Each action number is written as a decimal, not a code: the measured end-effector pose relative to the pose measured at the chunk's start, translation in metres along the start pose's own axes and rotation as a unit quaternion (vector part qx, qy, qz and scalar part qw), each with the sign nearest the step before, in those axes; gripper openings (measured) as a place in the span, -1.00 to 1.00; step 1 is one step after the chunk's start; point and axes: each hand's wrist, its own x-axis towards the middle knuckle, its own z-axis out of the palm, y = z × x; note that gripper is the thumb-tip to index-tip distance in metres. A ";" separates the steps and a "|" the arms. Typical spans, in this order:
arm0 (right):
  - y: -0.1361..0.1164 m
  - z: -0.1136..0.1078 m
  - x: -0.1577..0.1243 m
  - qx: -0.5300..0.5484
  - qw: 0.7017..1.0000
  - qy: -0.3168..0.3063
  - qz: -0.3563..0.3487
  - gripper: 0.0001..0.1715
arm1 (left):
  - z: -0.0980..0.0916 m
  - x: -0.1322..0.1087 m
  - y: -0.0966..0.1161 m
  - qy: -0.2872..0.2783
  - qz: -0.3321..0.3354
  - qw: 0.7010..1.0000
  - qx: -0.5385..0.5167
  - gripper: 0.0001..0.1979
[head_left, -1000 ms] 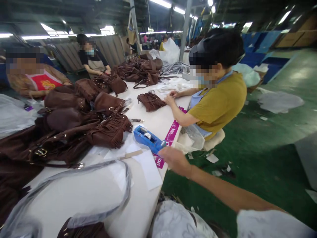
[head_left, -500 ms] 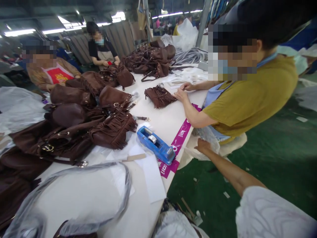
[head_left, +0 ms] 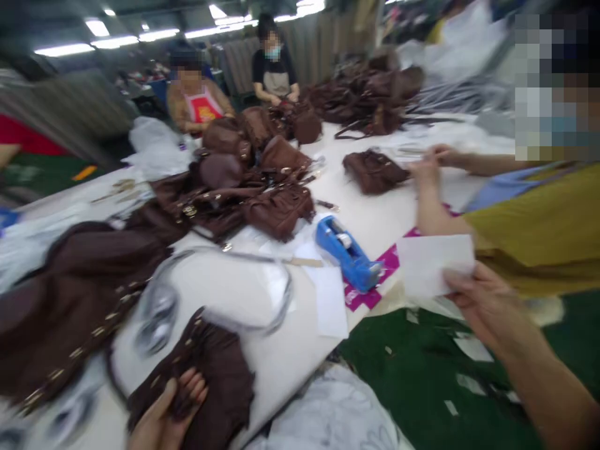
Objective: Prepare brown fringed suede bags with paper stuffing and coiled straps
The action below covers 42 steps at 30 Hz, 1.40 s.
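Note:
My left hand (head_left: 171, 403) is closed on a dark brown fringed handbag (head_left: 220, 369) at the table's near edge; its fingers curl around a dark part of the bag near the studs. Out to the right, my right hand (head_left: 487, 300) pinches a small white sheet of paper (head_left: 434, 262) between thumb and fingers, held up above the floor beside the table corner. A plastic-wrapped strap (head_left: 281, 294) loops across the white table (head_left: 225, 281) beyond the bag. The blue tape dispenser (head_left: 349, 253) stands left of the paper, on purple printed tape at the table edge.
Brown bags (head_left: 281, 209) are heaped along the left and far side. A large brown bag (head_left: 79, 287) lies near left. White papers (head_left: 330, 300) rest by the dispenser. A co-worker in a mustard shirt (head_left: 539, 231) handles a brown bag (head_left: 375, 170) at right; two more people work behind.
My view has swung left. My right hand has come up and now holds a white sheet. My left hand has entered the picture, gripping the brown bag.

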 end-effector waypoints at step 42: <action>0.016 0.379 -0.205 -0.003 0.804 -0.460 0.376 -0.71 | -0.096 0.050 0.028 -0.171 0.050 0.983 0.047 -0.80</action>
